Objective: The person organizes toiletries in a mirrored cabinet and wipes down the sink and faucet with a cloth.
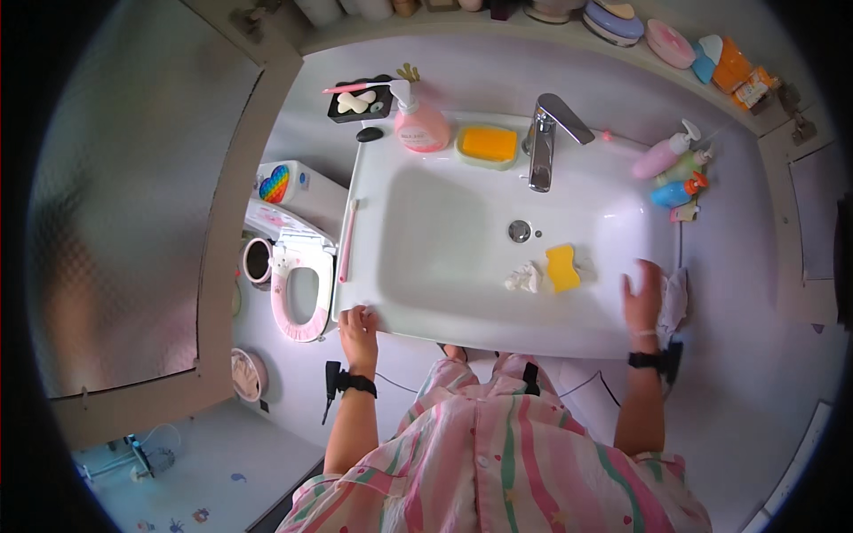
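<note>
My left hand (pixel 358 333) rests at the front left corner of the white washbasin (pixel 440 318), fingers bent over a small whitish thing that is hard to make out. Over the basin's right side is my right hand (pixel 643 300), its fingers apart and nothing seen in them. In the bowl, a yellow sponge (pixel 563 268) lies beside a crumpled white tissue (pixel 524 277), both in front of the metal drain (pixel 519 231). A pink toothbrush (pixel 348 243) lies along the left rim. An orange soap bar (pixel 489 144) sits in a pale green dish behind the bowl.
A chrome faucet (pixel 543 146) stands at the back, with a pink soap bottle (pixel 422 126) to its left and several pump bottles (pixel 673 192) at the right. An open mirrored cabinet door (pixel 220 220) juts in at left, above a toilet (pixel 303 293). A white cloth (pixel 674 303) hangs at right.
</note>
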### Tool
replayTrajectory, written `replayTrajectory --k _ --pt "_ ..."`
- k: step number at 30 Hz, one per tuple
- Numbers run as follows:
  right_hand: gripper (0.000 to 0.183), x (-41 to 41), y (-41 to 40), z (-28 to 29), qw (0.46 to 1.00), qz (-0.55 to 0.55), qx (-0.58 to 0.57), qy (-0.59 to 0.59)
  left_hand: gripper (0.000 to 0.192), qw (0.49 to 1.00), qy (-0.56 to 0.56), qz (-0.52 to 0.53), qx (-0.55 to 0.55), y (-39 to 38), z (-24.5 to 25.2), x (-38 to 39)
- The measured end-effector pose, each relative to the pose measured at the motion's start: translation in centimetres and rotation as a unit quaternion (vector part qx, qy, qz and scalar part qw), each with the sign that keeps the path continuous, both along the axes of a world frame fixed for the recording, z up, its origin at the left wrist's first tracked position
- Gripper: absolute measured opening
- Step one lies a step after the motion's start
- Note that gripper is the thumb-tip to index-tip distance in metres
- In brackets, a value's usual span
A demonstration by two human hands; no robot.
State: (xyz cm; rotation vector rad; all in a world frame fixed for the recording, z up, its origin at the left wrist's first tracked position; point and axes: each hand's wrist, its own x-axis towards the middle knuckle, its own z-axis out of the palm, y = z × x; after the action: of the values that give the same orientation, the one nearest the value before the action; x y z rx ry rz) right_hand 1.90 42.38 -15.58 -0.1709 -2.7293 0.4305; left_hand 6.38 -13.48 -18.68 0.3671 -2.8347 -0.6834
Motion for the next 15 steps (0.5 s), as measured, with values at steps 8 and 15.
replayTrajectory --k 8,15 --pt "0.018 -12.0 -11.2 -11.9 0.978 0.083 -0.110 -0.154 0.022 0.996 0.012 0.080 -0.042 0.3 -0.9 0.1" --pt "0.008 -15.3 -12.2 -17.1 0.978 0.095 0.008 -0.188 0.022 0.993 -0.008 0.098 -0.064 1.2 -0.9 0.3"
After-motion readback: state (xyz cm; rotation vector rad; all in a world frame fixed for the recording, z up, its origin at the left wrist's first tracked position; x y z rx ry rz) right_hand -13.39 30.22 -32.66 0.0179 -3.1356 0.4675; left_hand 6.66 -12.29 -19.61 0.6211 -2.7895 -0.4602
